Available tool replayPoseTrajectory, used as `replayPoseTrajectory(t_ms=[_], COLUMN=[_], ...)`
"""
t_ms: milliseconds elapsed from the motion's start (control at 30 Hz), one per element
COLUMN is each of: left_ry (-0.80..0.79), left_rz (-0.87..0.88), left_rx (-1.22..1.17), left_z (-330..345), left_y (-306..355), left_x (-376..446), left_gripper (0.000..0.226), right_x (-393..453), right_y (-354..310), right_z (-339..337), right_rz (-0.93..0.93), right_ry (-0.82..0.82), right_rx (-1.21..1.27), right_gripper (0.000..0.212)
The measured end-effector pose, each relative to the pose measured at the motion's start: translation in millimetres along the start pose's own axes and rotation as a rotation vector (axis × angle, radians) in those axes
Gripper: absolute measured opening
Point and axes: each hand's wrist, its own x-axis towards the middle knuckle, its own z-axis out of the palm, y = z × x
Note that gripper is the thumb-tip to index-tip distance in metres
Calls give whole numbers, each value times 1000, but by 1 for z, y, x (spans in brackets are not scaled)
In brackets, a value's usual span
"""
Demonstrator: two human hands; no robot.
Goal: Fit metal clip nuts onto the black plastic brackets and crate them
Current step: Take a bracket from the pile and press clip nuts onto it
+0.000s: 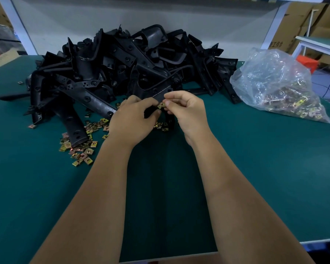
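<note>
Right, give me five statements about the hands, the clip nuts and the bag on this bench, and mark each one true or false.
1. The right hand pinches a clip nut against the black bracket. True.
2. The left hand lies flat on the green table, away from the bracket. False: it grips the bracket, fingers curled around it.
3. The clear plastic bag of clip nuts lies to the right of the bracket pile. True.
4. The loose clip nuts are scattered on the table right of the right hand. False: they lie mostly left of the left hand and under both hands.
5. The bracket pile sits at the near table edge. False: it lies at the far side, beyond the hands.
</note>
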Motion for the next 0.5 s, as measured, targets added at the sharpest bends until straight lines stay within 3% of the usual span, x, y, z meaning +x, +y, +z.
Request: replayPoseTrajectory(t_ms=[367, 500], left_ry=[7, 8], left_rz=[19, 19], left_rx=[9, 1], left_z=[1, 0], left_y=[-4, -3], left_x=[1, 1], left_gripper=[20, 20], right_x=[-3, -3], right_y=[-2, -1], right_z=[5, 9], right_rz=[-65, -85], right_ry=[-79, -36], right_rx=[-157, -200], right_gripper=[31, 33])
